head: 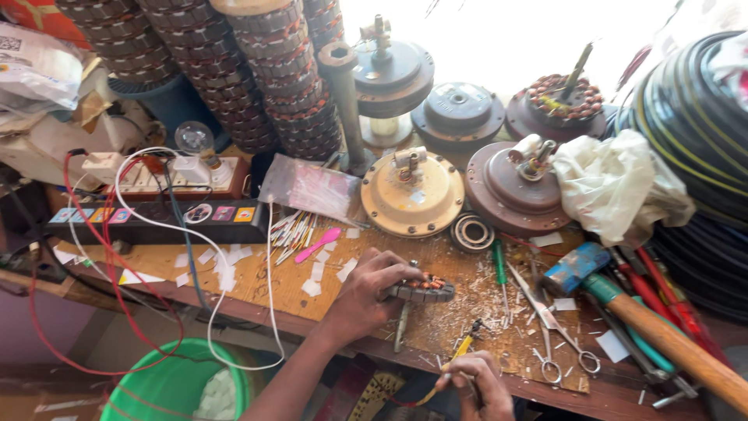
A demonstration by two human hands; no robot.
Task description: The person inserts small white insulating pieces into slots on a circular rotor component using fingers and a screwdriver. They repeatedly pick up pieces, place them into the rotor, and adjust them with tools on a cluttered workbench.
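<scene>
My left hand (pixel 366 292) grips a small round motor stator (pixel 425 289) with copper windings, holding it flat on the wooden bench (pixel 257 277). My right hand (pixel 477 383) sits at the bench's near edge, fingers pinched on a thin yellow-handled tool (pixel 460 349) whose dark tip points toward the stator. Wood-coloured shavings and scraps lie scattered around the stator. A metal rod (pixel 401 327) lies just under the stator.
Scissors (pixel 549 327), a green screwdriver (pixel 500 269), a blue-headed hammer (pixel 623 304) and a bearing (pixel 472 231) lie to the right. Fan motor housings (pixel 411 193) stand behind. Stacked stators (pixel 269 70), a power strip (pixel 156 214), wires and a green bucket (pixel 167 386) fill the left.
</scene>
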